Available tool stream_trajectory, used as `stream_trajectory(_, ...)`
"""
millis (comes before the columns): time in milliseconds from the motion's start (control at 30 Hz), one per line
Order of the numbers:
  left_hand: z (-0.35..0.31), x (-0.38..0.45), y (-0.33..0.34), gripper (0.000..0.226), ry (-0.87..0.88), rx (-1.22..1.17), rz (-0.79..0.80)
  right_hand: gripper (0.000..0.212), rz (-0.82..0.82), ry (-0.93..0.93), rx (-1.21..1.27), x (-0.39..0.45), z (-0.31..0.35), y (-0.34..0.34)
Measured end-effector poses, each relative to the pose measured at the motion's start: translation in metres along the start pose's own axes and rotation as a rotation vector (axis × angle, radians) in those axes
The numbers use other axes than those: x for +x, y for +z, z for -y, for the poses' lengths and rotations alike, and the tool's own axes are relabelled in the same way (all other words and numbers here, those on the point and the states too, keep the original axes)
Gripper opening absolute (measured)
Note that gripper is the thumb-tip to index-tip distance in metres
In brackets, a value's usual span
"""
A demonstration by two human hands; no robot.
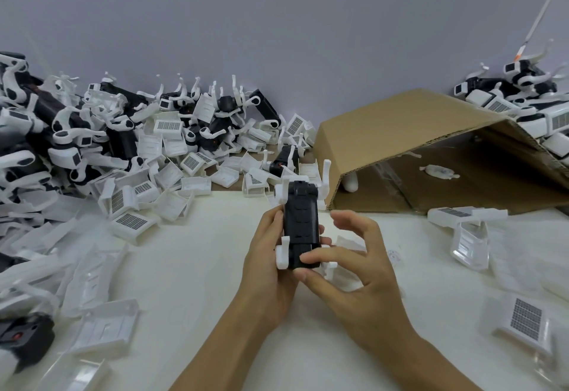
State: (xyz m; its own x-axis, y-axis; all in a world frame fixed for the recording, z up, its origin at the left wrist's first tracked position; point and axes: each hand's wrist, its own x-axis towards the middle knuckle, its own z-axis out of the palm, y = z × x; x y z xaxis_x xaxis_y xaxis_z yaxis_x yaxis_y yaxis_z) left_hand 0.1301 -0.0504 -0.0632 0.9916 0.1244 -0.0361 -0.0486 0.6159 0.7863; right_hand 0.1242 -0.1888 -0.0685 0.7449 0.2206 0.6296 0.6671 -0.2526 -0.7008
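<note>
A black block-shaped device with white clip arms [301, 221] is held upright above the white table [191, 267], in the middle of the view. My left hand [268, 264] grips it from the left and underneath, fingers curled round its side. My right hand [348, 270] is at its lower right; the thumb presses the black body's bottom end and the other fingers are spread in the air, loosely bent. White clip arms stick out at the device's top and bottom corners.
A big heap of black-and-white devices and white plastic covers [129, 150] fills the left and back. A cardboard box [400, 132] lies tipped on its side at the right, more devices [523, 104] behind it. Loose white covers [520, 323] lie at the right and front left.
</note>
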Motion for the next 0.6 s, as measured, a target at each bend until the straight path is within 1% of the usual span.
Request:
stream_trajectory(33,0.0,0.0,0.0,0.034,-0.009,-0.007,0.004,0.023,0.005,0.008,-0.021,0.0,0.001,0.0)
stream_trajectory(100,-0.001,0.0,0.0,0.036,-0.015,-0.045,0.002,0.037,0.034,0.047,-0.04,0.002,0.003,-0.002)
stream_trajectory(133,-0.002,0.0,-0.001,0.034,-0.014,-0.084,0.004,0.044,0.031,0.095,-0.019,0.004,0.003,-0.005)
stream_trajectory(167,-0.004,0.0,-0.001,0.031,-0.012,-0.131,0.007,0.047,0.001,0.156,0.024,0.007,0.004,-0.009)
stream_trajectory(200,-0.006,0.001,-0.003,0.031,-0.004,-0.178,0.005,0.046,-0.063,0.203,0.066,0.01,0.005,-0.013)
stream_trajectory(267,-0.011,0.004,-0.01,0.034,0.032,-0.251,-0.029,0.036,-0.258,0.245,0.095,0.015,0.0,-0.021)
stream_trajectory(300,-0.013,0.006,-0.012,0.034,0.057,-0.271,-0.062,0.028,-0.352,0.28,0.084,0.018,-0.003,-0.025)
stream_trajectory(333,-0.015,0.008,-0.014,0.033,0.085,-0.28,-0.104,0.021,-0.401,0.324,0.036,0.02,-0.006,-0.03)
stream_trajectory(367,-0.017,0.009,-0.015,0.033,0.109,-0.284,-0.147,0.02,-0.377,0.385,-0.046,0.022,-0.009,-0.032)
stream_trajectory(400,-0.018,0.01,-0.017,0.033,0.121,-0.294,-0.177,0.026,-0.261,0.442,-0.168,0.022,-0.012,-0.034)
stream_trajectory(467,-0.02,0.011,-0.018,0.024,0.115,-0.316,-0.199,0.032,0.092,0.481,-0.454,0.018,-0.017,-0.031)
stream_trajectory(500,-0.021,0.011,-0.018,0.019,0.109,-0.309,-0.189,0.031,0.218,0.458,-0.554,0.015,-0.017,-0.028)
stream_trajectory(533,-0.021,0.01,-0.019,0.019,0.107,-0.294,-0.167,0.029,0.275,0.43,-0.61,0.014,-0.014,-0.026)
stream_trajectory(567,-0.021,0.01,-0.019,0.02,0.096,-0.276,-0.155,0.027,0.254,0.394,-0.638,0.014,-0.011,-0.026)
stream_trajectory(600,-0.02,0.01,-0.02,0.018,0.092,-0.267,-0.145,0.026,0.187,0.35,-0.647,0.015,-0.011,-0.027)
